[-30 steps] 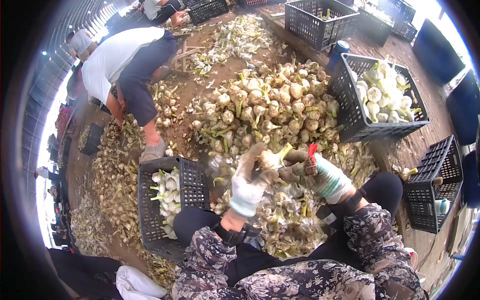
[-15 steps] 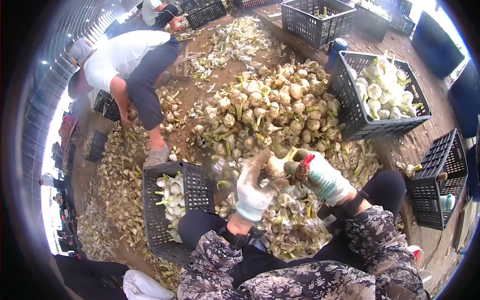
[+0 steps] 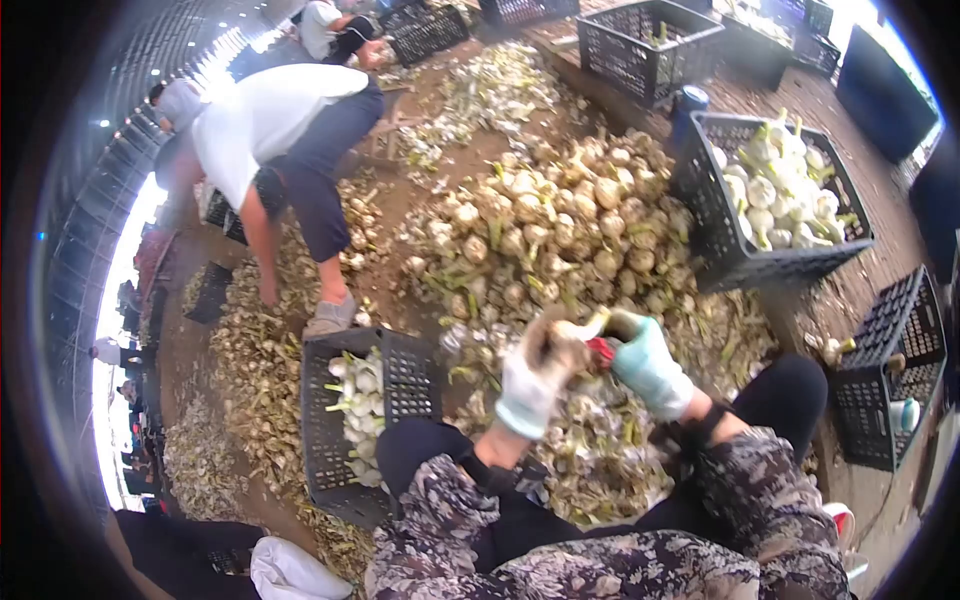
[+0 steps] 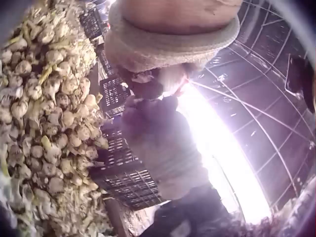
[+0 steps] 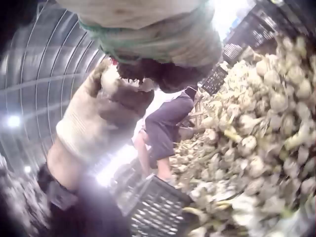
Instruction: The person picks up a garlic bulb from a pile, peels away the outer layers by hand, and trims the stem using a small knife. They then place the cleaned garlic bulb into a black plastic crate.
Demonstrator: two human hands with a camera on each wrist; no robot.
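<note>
In the head view the gloved left hand [image 3: 537,372] holds a garlic bulb [image 3: 571,332], its dirty fingers curled round it. Against the bulb's stem side is the gloved right hand [image 3: 647,362], fingers curled around something with a red part [image 3: 601,350]; the tool itself is mostly hidden. Both hands meet above loose peelings [image 3: 600,450] between the knees. In the right wrist view the left hand [image 5: 101,111] grips the pale bulb [image 5: 112,79] beside the right hand [image 5: 153,44]. The left wrist view shows the hands close together, with the bulb hard to make out.
A crate [image 3: 420,375] of trimmed garlic stands by the left knee, another full crate [image 3: 850,258] at the right. A large garlic heap [image 3: 590,200] lies ahead. A person in a white shirt [image 3: 265,105] bends at the left. An openwork crate [image 3: 890,385] lies far right.
The view has shifted, so most things appear farther right. Both hands stay together at the bulb; the left now covers more of it. The bending person has lowered an arm toward the pile.
</note>
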